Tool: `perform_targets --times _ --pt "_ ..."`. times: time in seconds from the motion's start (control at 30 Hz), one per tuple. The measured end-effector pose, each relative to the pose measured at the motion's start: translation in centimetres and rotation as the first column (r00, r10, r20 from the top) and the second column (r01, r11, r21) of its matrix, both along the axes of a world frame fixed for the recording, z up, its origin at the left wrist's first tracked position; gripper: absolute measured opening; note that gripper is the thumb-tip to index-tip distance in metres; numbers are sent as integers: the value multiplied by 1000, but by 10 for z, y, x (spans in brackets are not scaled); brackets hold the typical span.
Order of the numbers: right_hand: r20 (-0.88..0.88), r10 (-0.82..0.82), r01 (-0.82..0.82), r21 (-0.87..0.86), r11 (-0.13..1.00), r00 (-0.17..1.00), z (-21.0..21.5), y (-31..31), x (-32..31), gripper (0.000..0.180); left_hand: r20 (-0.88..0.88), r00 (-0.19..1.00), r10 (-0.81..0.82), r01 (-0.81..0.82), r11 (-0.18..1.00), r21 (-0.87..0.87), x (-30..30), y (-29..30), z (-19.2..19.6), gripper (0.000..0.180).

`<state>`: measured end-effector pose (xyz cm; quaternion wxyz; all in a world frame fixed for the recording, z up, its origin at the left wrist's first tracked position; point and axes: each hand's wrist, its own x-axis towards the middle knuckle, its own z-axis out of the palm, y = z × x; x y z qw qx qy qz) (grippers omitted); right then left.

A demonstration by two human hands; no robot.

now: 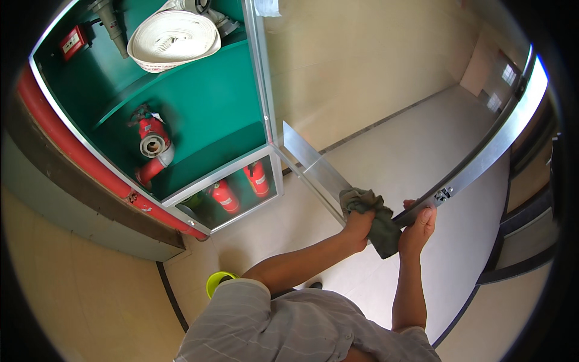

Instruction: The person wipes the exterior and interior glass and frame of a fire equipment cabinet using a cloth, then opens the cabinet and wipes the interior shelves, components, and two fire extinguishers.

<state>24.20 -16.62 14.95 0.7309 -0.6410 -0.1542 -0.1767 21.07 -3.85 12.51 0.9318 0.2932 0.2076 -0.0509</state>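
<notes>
Taking the person's view as a dial, I can see the green shelf [129,90] up toward eleven o'clock, its front edge bowing across the cabinet. On it a flat roll of white hose [175,42] lies, a metal coupling [226,25] close by at its two-o'clock side. The pale floor [455,157] opens out broadly around three o'clock. A yellow-green bucket [213,283] sits on it at seven, partly behind a sleeve, and a dark shoe tip [316,285] shows near six.

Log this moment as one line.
left hand: holding dark-green cloth | right hand: holding metal door frame | green-lined cabinet: open
</notes>
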Motion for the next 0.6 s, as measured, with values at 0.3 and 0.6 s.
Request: perform_targets --times 0.3,0.6 --pt "-17 -173 172 -53 984 985 -21 -15 5 33 305 951 -57 3 984 176 -22 63 19 29" --pt "-222 -145 17 -495 869 964 -54 -1 -68 14 252 965 68 -209 780 590 -44 176 -3 37"
